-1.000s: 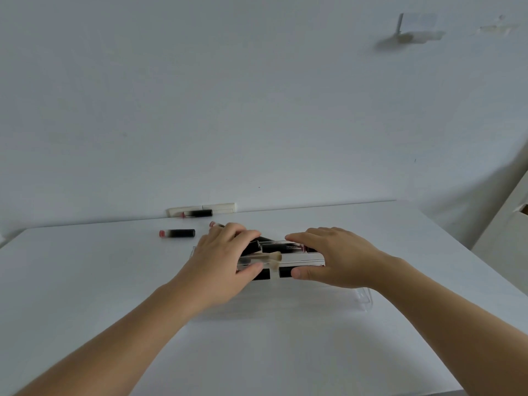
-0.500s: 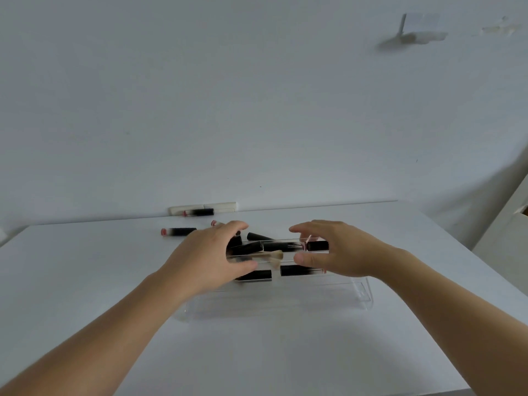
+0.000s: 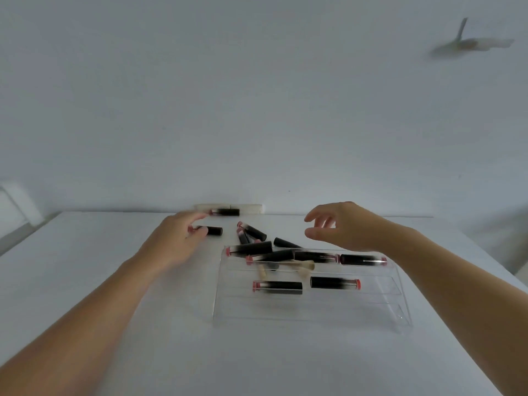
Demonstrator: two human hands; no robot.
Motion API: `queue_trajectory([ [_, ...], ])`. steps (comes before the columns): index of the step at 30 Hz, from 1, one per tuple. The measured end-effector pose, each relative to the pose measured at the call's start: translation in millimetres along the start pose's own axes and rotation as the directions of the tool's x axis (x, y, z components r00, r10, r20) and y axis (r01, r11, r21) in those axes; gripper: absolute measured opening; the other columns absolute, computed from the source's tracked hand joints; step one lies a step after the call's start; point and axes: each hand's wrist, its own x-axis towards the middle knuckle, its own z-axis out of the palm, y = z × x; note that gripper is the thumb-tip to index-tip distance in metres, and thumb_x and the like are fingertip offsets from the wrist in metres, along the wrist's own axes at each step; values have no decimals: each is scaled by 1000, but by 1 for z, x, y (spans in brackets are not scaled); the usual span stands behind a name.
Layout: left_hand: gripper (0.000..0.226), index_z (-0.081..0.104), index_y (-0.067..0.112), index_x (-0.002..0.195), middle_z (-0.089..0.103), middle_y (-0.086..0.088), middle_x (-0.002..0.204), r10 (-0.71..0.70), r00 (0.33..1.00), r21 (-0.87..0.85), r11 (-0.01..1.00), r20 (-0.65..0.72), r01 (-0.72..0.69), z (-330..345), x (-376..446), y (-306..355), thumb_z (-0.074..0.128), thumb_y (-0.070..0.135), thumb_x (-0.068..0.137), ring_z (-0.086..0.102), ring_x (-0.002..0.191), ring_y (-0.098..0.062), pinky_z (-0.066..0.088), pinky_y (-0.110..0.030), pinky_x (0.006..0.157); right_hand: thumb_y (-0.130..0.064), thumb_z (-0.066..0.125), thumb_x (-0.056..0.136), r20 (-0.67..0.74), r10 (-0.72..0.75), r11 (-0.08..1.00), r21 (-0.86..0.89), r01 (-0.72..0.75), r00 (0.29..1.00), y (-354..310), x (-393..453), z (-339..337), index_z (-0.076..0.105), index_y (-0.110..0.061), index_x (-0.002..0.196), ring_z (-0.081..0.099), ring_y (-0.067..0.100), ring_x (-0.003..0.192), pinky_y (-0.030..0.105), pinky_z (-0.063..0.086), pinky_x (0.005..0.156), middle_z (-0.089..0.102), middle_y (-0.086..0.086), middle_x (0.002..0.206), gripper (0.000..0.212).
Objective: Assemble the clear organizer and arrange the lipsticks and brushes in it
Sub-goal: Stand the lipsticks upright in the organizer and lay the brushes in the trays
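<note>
The clear organizer tray [image 3: 314,310] lies flat on the white table, right of centre. Several black lipsticks with pink ends lie in it, among them one lipstick [image 3: 277,287] at the front and another lipstick [image 3: 363,260] at the back. Beige-handled brushes [image 3: 303,265] lie among them. Behind the tray more lipsticks [image 3: 253,232] are scattered loose. My left hand [image 3: 177,238] is out to the left, its thumb and fingertips pinching the pink end of a lone lipstick [image 3: 213,230]. My right hand [image 3: 340,227] hovers above the tray's back edge with loosely spread fingers, holding nothing.
One further lipstick [image 3: 227,212] lies against a cream bar [image 3: 248,207] where the table meets the wall. The white table [image 3: 257,352] stretches wide in front of the tray. A pale object [image 3: 11,212] stands off the left edge.
Both hands let go of the clear piece over the tray and lifted off. My left hand swung left to the lone lipstick; my right hand rose. The view shifted left.
</note>
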Motion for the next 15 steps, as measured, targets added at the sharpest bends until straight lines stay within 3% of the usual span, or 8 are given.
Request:
queue_trajectory([
  [3, 55, 47, 24, 149, 45, -1, 155, 31, 996, 71, 997, 85, -37, 9, 9, -15, 59, 42, 99, 41, 141, -20, 32, -40, 118, -62, 62, 88, 154, 37, 996, -80, -24, 987, -11, 27, 9, 61, -35, 126, 61, 6, 102, 34, 48, 98, 66, -20, 106, 47],
  [6, 67, 38, 28, 155, 33, 5, 162, 71, 988, 109, 990, 135, -86, 18, 17, -17, 53, 57, 96, 28, 149, -16, 22, -35, 122, -79, 57, 77, 322, 88, 985, -169, -34, 943, -20, 52, 19, 52, -36, 136, 57, 9, 107, 30, 41, 95, 62, -18, 113, 73],
  [8, 75, 34, 34, 156, 27, 11, 164, 83, 985, 114, 988, 154, -101, 24, 21, -15, 45, 70, 91, 23, 151, -12, 17, -32, 123, -88, 52, 67, 400, 123, 971, -238, -27, 908, -25, 65, 25, 46, -38, 141, 53, 10, 105, 32, 40, 98, 55, -21, 108, 90],
  [11, 86, 25, 40, 157, 21, 12, 166, 108, 974, 130, 982, 197, -135, 34, 27, -11, 33, 82, 82, 15, 152, -11, 12, -32, 122, -78, 57, 72, 441, 128, 957, -288, 5, 888, -29, 79, 33, 43, -38, 141, 51, 1, 91, 31, 40, 91, 45, -28, 92, 81],
  [15, 76, 18, 46, 156, 13, 12, 168, 145, 939, 197, 957, 311, -212, 42, 36, -9, 31, 76, 88, 7, 153, -14, 9, -39, 123, -72, 55, 62, 455, 131, 950, -312, 20, 881, -30, 88, 39, 49, -39, 130, 51, -3, 87, 31, 45, 84, 52, -23, 95, 76],
])
